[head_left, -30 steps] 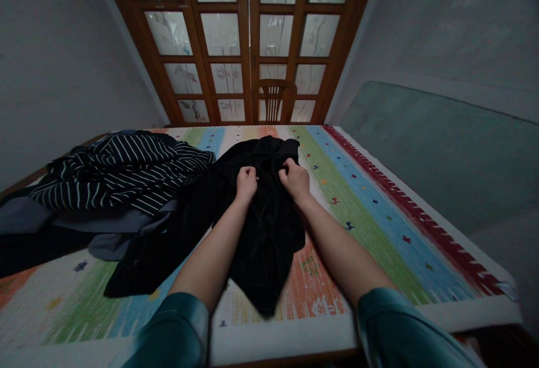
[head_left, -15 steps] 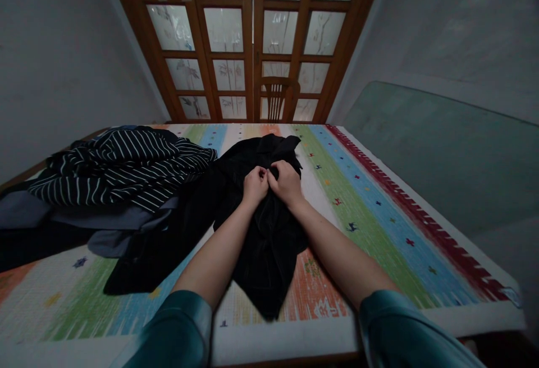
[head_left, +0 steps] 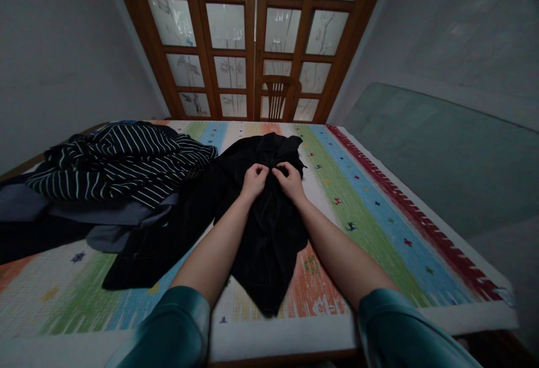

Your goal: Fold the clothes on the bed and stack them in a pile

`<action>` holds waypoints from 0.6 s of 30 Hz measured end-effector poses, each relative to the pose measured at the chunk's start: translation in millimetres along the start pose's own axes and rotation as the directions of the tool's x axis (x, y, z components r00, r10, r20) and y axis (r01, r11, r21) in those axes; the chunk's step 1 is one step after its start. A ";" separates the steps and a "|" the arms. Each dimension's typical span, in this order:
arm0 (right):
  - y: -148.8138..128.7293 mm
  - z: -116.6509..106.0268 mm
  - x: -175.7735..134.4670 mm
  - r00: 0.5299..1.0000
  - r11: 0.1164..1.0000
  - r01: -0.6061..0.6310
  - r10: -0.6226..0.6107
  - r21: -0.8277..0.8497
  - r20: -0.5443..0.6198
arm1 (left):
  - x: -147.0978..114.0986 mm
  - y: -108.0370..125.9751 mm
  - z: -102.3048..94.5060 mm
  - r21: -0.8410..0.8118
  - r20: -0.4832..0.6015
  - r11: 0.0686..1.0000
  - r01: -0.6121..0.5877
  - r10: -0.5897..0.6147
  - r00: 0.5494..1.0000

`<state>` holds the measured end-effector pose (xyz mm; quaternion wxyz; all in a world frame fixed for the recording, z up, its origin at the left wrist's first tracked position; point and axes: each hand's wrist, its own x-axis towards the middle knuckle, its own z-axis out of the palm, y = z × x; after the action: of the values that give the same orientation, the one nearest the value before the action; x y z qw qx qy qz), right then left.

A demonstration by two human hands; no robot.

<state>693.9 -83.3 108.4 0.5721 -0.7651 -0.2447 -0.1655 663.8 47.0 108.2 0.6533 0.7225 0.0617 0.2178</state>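
A black garment (head_left: 265, 244) lies spread and creased across the middle of the table, one part of it reaching left toward the heap of clothes. My left hand (head_left: 254, 180) pinches its dark cloth near the upper middle, thumb and forefinger together. Close beside it on the right, my right hand (head_left: 290, 180) pinches the same garment. A small gap separates the two sets of fingertips. The exact bit of cloth between them is too dark to make out.
Left of the garment sits a heap with a black-and-white striped garment (head_left: 126, 160) on top and grey cloth (head_left: 107, 216) beneath. A patterned, striped tablecloth (head_left: 379, 233) covers the table. Beyond the far edge stand a wooden chair (head_left: 277, 96) and glazed wooden doors (head_left: 254, 48). A pale green panel (head_left: 442, 155) leans at right.
My fingertips, touching or nearly so before, have drawn slightly apart. The black garment's far part has shifted a little, and the view has moved slightly.
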 end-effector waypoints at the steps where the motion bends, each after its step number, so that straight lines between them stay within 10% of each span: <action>1: -0.1 -0.6 0.4 1.000 0.999 -0.022 0.022 0.027 0.001 | -0.7 0.3 0.2 0.008 -0.008 1.000 -0.013 0.013 1.000; 18: 3.2 -0.9 6.3 0.990 0.988 -0.105 0.094 0.109 0.101 | 1.1 -6.5 -5.4 -0.039 0.044 0.986 -0.163 0.165 0.985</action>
<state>700.9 -83.7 109.5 0.6102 -0.7494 -0.2423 -0.0855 663.9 53.3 102.4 0.6471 0.7185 -0.0172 0.2545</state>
